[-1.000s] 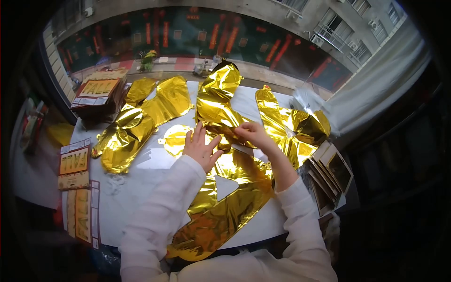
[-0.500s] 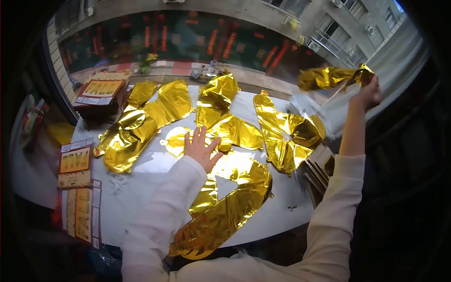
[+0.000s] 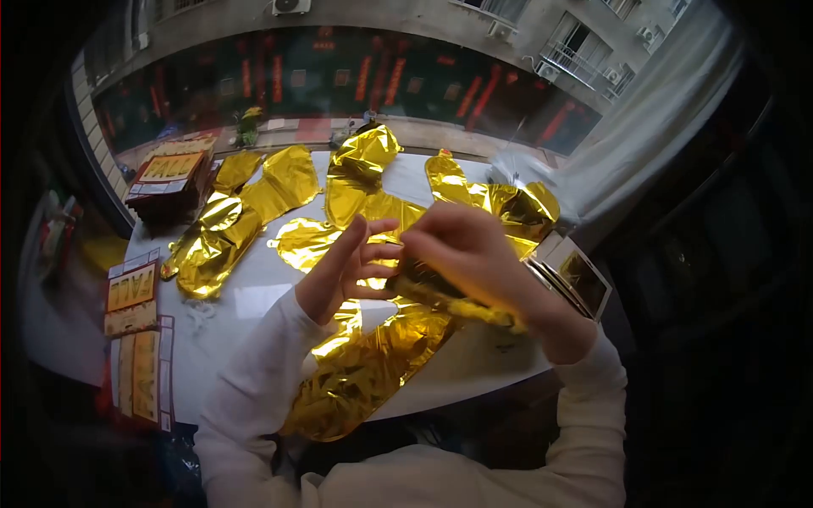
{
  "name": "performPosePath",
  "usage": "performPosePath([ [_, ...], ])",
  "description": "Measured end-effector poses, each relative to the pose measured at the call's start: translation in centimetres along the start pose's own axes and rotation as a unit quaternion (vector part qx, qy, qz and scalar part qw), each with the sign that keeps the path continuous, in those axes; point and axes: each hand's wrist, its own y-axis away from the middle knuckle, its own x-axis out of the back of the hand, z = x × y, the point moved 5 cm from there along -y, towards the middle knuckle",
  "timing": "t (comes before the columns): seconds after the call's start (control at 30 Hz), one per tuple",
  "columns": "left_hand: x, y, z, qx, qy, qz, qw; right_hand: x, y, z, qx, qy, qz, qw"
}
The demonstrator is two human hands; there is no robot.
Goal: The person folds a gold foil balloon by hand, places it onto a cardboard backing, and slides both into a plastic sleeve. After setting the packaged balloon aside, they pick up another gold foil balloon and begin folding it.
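My right hand (image 3: pixel 478 258) is closed on a crumpled gold foil balloon (image 3: pixel 470 309) above the table's middle; its fingertips are blurred. Close beside it is my left hand (image 3: pixel 347 267), fingers apart and pointing towards the right hand; whether they touch the foil is hard to see. Beneath both hands lies a flat gold letter-shaped balloon (image 3: pixel 373 381), partly covered. Another gold balloon (image 3: pixel 360 173) lies behind the hands. Further flat gold balloons rest at the left (image 3: pixel 224 241) and back right (image 3: pixel 525 203).
A stack of printed packets (image 3: pixel 174 173) stands at the back left of the white table (image 3: pixel 229 356). Two "FALL" packets (image 3: pixel 135 288) lie at the left edge. Thin flat packets (image 3: pixel 576 275) are stacked at the right. Beyond is a window with a curtain (image 3: pixel 669 110).
My right hand has come from the far upper right to the middle, bringing the gold foil balloon. My left hand has lifted off the balloons on the table and turned towards it.
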Motion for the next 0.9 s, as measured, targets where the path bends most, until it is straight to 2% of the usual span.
performPosePath([
  [0.07, 0.2, 1.2, -1.3, -0.024, -0.038, -0.009, 0.999, -4.4, 0.1, 1.7, 0.009, -0.136, -0.071, 0.988],
  [0.1, 1.5, 1.6, -2.8, 0.011, -0.015, -0.004, 1.000, -5.8, 0.2, 2.7, -0.019, -0.154, -0.111, 0.982],
  [0.13, 2.3, 2.7, -3.3, 0.086, 0.031, -0.017, 0.996, -7.1, 0.4, 3.6, -0.045, -0.170, -0.151, 0.973],
  [0.17, 3.1, 3.2, -4.3, 0.091, 0.049, -0.001, 0.995, -8.1, 0.5, 3.7, -0.018, -0.209, -0.161, 0.965],
  [0.2, 3.9, 3.7, -5.4, 0.096, 0.068, 0.013, 0.993, -9.1, 1.6, 4.7, -0.146, -0.360, -0.124, 0.913],
  [0.27, 5.3, 5.2, -6.1, 0.115, -0.029, 0.071, 0.990, -7.9, 3.5, 5.7, -0.155, -0.404, -0.073, 0.898],
  [0.3, 7.5, 6.0, -8.1, 0.108, 0.026, 0.145, 0.983, -6.0, 4.2, 7.5, -0.112, -0.270, -0.014, 0.956],
  [0.33, 8.8, 6.8, -8.5, 0.109, 0.027, 0.146, 0.983, -3.9, 5.2, 9.6, -0.067, -0.128, 0.044, 0.988],
  [0.37, 10.5, 7.7, -8.8, 0.142, -0.069, 0.167, 0.973, -1.8, 6.8, 11.3, -0.057, 0.019, 0.123, 0.991],
  [0.4, 11.9, 8.6, -9.0, 0.173, -0.164, 0.184, 0.954, 0.0, 8.8, 12.4, -0.044, 0.167, 0.199, 0.965],
  [0.43, 12.9, 9.2, -9.5, 0.172, -0.163, 0.183, 0.954, 1.3, 10.6, 13.5, -0.081, 0.245, 0.211, 0.943],
  [0.47, 13.3, 9.6, -9.9, 0.130, -0.117, 0.159, 0.972, 2.1, 12.3, 14.4, -0.116, 0.322, 0.222, 0.913],
  [0.5, 13.4, 9.7, -10.0, 0.089, -0.071, 0.134, 0.984, 1.8, 13.6, 15.4, -0.118, 0.325, 0.222, 0.912],
  [0.53, 13.6, 9.7, -9.9, 0.089, -0.069, 0.131, 0.985, 1.6, 15.0, 16.3, -0.116, 0.356, 0.246, 0.894],
  [0.6, 13.7, 9.8, -9.3, 0.079, -0.138, 0.151, 0.976, 1.3, 16.5, 17.0, -0.117, 0.388, 0.269, 0.874],
  [0.67, 13.4, 9.8, -9.0, 0.062, -0.122, 0.160, 0.977, 0.5, 17.0, 17.5, -0.142, 0.339, 0.263, 0.892],
  [0.73, 13.5, 10.1, -8.5, 0.111, -0.174, 0.181, 0.962, 0.4, 16.9, 17.4, -0.125, 0.342, 0.268, 0.892],
  [0.8, 13.3, 10.2, -8.0, 0.105, -0.173, 0.189, 0.961, 0.5, 17.1, 17.9, -0.127, 0.284, 0.299, 0.902],
  [0.9, 13.9, 10.7, -7.6, 0.108, -0.177, 0.201, 0.957, 0.5, 17.2, 18.9, -0.130, 0.270, 0.297, 0.907],
])
